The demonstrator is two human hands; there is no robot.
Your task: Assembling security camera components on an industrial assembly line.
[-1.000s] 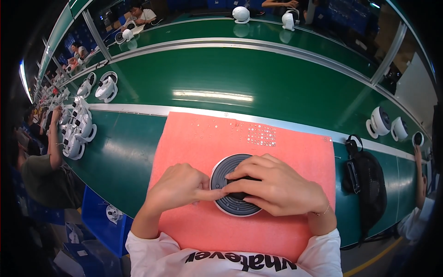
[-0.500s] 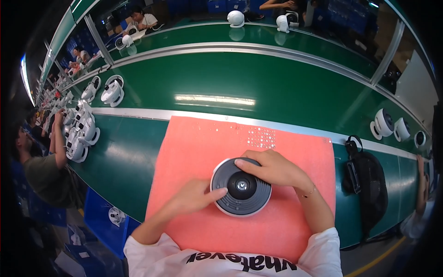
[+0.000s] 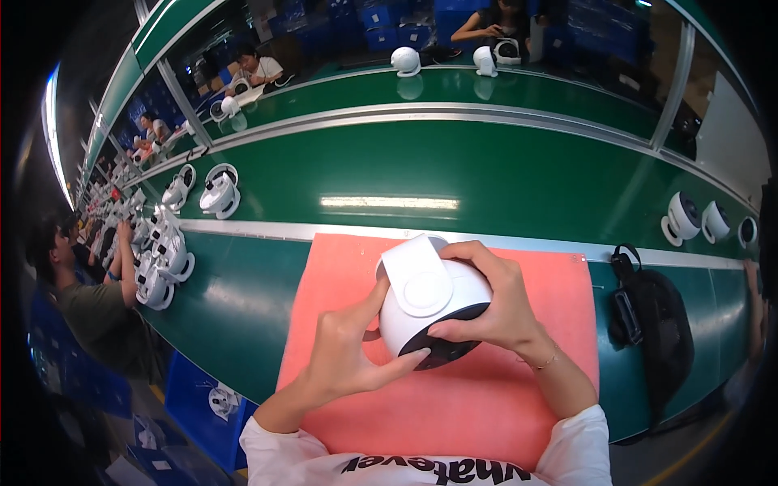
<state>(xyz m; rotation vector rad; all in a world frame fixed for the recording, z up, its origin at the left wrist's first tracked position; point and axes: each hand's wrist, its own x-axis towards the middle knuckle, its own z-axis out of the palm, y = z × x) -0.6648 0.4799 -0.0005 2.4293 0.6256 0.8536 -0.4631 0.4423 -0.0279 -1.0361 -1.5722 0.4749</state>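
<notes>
Between both hands I hold a round white security camera [image 3: 394, 322], raised over the pink mat [image 3: 381, 421]. It is tipped so its dark front faces down toward me, and its white mounting arm [image 3: 417, 271] points up and away. My left hand [image 3: 344, 348] wraps the left side, thumb on the edge of the dark front. My right hand [image 3: 506, 312] grips the right side, its thumb also on the dark front and its fingers over the top. The small shiny pieces at the mat's far edge are mostly hidden behind the camera.
Several white cameras [image 3: 166, 263] crowd the bench at left beside a co-worker [image 3: 97, 316]. More stand on the green belt [image 3: 389, 166], including a pair at right [image 3: 682, 219]. A black bag [image 3: 652, 324] lies right of the mat. A blue bin [image 3: 190, 413] sits low left.
The camera has been turned from its dark ringed face upward to its white side and mounting arm upward. Both hands have shifted their hold, and the view has tilted slightly upward.
</notes>
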